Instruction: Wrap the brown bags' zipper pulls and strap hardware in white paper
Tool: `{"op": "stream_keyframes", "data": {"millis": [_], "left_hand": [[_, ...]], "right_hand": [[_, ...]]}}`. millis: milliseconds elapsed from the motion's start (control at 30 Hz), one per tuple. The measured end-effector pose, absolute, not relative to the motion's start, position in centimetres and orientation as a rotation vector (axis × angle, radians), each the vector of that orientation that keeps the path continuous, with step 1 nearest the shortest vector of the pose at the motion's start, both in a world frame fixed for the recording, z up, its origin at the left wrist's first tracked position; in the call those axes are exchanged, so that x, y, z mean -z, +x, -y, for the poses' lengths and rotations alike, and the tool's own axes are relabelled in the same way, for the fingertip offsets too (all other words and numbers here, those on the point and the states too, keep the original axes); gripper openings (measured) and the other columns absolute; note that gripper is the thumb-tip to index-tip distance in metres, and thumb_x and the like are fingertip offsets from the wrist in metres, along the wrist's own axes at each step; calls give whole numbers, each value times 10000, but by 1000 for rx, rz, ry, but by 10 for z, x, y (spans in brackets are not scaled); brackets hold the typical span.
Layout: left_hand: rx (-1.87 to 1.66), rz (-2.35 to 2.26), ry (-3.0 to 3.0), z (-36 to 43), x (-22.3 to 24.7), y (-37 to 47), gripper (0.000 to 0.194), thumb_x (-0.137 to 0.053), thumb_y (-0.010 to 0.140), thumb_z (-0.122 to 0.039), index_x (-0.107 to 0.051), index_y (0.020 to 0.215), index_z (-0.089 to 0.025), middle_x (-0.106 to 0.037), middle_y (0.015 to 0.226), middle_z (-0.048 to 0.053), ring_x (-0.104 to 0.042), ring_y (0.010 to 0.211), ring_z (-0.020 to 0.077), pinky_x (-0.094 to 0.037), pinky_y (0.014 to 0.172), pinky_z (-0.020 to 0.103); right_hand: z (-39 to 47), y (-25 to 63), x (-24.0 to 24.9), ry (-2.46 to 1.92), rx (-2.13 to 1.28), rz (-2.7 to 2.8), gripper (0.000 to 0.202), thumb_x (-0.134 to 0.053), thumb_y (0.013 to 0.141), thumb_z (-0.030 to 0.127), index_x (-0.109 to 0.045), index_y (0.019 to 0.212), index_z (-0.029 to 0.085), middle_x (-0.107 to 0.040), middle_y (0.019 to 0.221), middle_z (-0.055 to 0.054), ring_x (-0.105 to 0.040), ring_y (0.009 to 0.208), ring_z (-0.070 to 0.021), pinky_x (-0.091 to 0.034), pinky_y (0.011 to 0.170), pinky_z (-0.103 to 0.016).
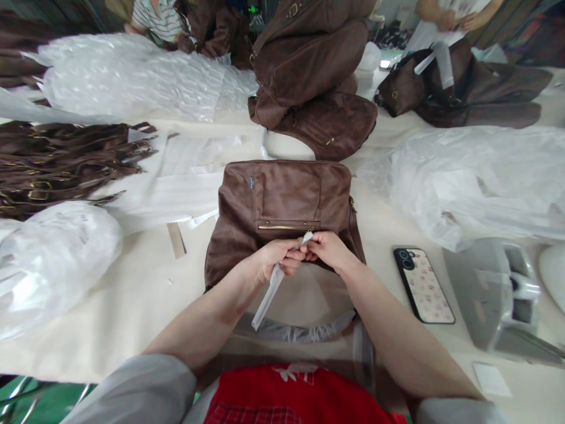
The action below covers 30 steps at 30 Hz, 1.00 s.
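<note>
A brown leather-look handbag (286, 191) lies flat in front of me, its brass zipper (282, 227) running across the middle. Around a white paper strip (268, 297) my left hand (282, 257) is closed, and the strip's tail hangs down toward me. My right hand (325, 248) pinches the strip's upper end beside the zipper's right end, where the pull is mostly covered by fingers. Below the hands curves a bag handle (304, 334) wrapped in thin translucent film.
A phone (424, 285) and a grey tape dispenser (494, 300) lie at right. Plastic-wrapped bundles (485, 182) flank the bag. Brown straps (66, 165) are heaped at left, and stacked brown bags (313, 70) stand behind. Other people (156, 20) work across the table.
</note>
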State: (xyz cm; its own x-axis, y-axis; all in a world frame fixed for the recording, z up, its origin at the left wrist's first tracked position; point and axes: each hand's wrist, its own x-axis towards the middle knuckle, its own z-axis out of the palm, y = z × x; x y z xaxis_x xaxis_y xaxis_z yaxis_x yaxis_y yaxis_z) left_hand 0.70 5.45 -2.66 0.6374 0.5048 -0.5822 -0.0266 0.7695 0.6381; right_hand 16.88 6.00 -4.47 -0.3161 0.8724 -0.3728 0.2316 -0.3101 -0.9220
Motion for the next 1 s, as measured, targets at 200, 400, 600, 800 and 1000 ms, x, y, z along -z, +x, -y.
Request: {"op": "stream_keyframes", "data": {"millis": [200,400,600,800,1000], "left_hand": [[-459,-1011,866,-45,25,19,352,-363,911,-438,-517,740,-171,-219,458,-104,-147,328,53,-171,350,181],[-518,-1545,2188,-38,13,18,298,-347,930,-266,-619,874,-157,-647,817,66,-616,756,186,-464,704,287],[-25,-1634,2574,-26,10,25,232,-374,878,-137,-553,1026,-138,-623,878,91,-634,702,230,-482,603,324],[-226,-1608,2287,-34,11,18,227,-328,924,-209,-503,1059,-153,-627,927,93,-627,823,214,-475,713,315],[-577,-1347,1604,-48,6,6,218,-415,871,-278,-507,703,-174,-489,606,-17,-481,552,111,-363,514,218]], "right_hand": [[-64,166,46,-1546,-1587,1435,226,-620,753,201,-600,534,154,-555,401,24,-508,346,-78,-381,346,-157],[-53,177,35,-1601,-1552,1351,232,-520,817,246,-622,633,149,-608,505,-6,-550,371,-90,-387,342,-168],[-45,171,29,-1493,-1646,1257,454,-426,864,495,-611,632,151,-555,468,-2,-502,339,-95,-365,325,-195],[-41,167,28,-1443,-1586,1251,310,-575,783,440,-611,668,154,-552,512,27,-493,378,-65,-359,368,-175],[-39,161,34,-1367,-1611,1232,320,-579,775,463,-616,703,153,-553,529,28,-498,400,-69,-361,388,-182]]}}
